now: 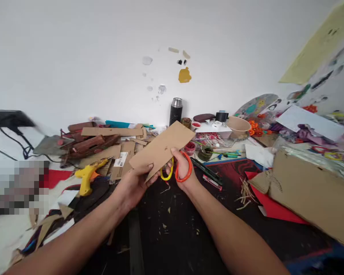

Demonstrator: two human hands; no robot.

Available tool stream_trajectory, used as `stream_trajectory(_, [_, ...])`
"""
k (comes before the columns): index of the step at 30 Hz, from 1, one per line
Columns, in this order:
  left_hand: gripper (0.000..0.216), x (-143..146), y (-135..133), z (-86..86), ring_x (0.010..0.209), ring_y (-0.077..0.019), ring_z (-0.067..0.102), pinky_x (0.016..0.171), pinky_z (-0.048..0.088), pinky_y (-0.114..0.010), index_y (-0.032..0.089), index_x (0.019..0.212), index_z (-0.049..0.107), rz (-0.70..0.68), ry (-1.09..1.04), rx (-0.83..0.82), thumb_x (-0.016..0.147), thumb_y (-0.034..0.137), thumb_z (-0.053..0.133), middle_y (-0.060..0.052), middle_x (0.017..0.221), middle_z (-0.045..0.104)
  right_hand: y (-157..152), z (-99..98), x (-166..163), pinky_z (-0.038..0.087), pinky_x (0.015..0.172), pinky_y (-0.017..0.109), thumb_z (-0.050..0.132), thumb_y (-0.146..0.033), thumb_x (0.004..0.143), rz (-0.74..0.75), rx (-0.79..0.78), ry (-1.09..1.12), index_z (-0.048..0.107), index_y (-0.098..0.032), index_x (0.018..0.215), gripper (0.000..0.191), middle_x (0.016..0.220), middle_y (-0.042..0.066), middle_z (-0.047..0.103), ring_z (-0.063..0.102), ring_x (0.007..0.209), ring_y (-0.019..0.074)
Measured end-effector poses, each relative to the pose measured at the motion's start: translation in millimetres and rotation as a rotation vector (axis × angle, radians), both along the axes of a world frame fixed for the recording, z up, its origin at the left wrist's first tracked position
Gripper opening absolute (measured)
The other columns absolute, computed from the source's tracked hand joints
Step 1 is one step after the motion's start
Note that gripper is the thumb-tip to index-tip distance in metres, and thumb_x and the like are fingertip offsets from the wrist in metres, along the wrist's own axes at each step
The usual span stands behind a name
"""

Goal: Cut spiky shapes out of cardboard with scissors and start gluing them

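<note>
A flat brown piece of cardboard (163, 147) is raised in front of me, tilted up to the right. My left hand (137, 179) grips its lower left edge, thumb on the face and fingers behind. In my right hand (185, 172) is a pair of scissors (190, 168), with an orange loop around the thumb side and a yellow loop by the fingers. The right thumb also presses on the cardboard's lower right edge. The scissor blades are not visible; the cardboard covers that area.
A yellow glue gun (87, 177) lies left, near cardboard scraps (123, 156). At the back stand a black thermos (176, 111) and a beige bowl (239, 127). A dark jar (205, 153) is right of my hands. A large cardboard sheet (309, 194) lies far right.
</note>
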State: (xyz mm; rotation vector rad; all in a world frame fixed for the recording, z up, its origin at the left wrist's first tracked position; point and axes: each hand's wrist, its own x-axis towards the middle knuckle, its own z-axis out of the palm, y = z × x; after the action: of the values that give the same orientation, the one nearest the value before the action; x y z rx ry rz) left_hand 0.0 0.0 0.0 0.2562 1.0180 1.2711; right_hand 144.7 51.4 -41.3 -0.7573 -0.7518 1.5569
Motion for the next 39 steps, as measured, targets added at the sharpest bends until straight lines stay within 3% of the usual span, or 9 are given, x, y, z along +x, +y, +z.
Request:
stream_trajectory(10, [0.024, 1.5, 4.0, 2.3, 0.054, -0.0147, 0.073, 0.050, 0.064, -0.020, 0.011, 0.095, 0.068, 0.046, 0.054, -0.011, 0.091, -0.009, 0.055, -0.005, 0.078, 0.077, -5.1, 0.0, -2.0, 0.039, 0.034, 0.022, 0.083, -0.059, 0.078, 0.005, 0.011, -0.054, 0.056, -0.020, 0.065, 0.048, 0.048, -0.005, 0.055, 0.052, 0.033, 0.0117])
stream_trajectory(26, [0.026, -2.5, 7.8, 1.1, 0.053, -0.0162, 0.074, 0.050, 0.064, -0.020, 0.011, 0.092, 0.067, 0.090, 0.028, -0.034, 0.092, -0.010, 0.052, -0.004, 0.073, 0.076, -7.9, 1.2, -4.2, 0.039, 0.034, 0.022, 0.082, -0.056, 0.079, 0.012, 0.013, -0.060, 0.056, -0.021, 0.066, 0.045, 0.049, -0.005, 0.055, 0.051, 0.034, 0.0115])
stream_trajectory(33, [0.027, -10.9, 9.9, 0.1, 0.069, -0.0246, 0.082, 0.064, 0.070, -0.028, 0.008, 0.088, 0.073, -0.054, -0.007, -0.033, 0.091, -0.011, 0.054, -0.013, 0.084, 0.082, -6.1, 8.0, 0.1, 0.040, 0.036, 0.020, 0.084, -0.053, 0.077, -0.012, 0.034, -0.009, 0.056, -0.021, 0.070, 0.043, 0.049, -0.006, 0.054, 0.050, 0.034, 0.0100])
stream_trajectory(39, [0.028, -12.5, 10.4, -3.4, 0.070, -0.0214, 0.081, 0.064, 0.070, -0.028, 0.006, 0.095, 0.079, -0.117, -0.004, 0.028, 0.090, -0.012, 0.057, -0.012, 0.092, 0.084, -4.9, 8.2, 1.1, 0.039, 0.036, 0.020, 0.083, -0.053, 0.078, -0.033, 0.058, -0.007, 0.058, -0.020, 0.069, 0.042, 0.048, -0.006, 0.053, 0.046, 0.034, 0.0085])
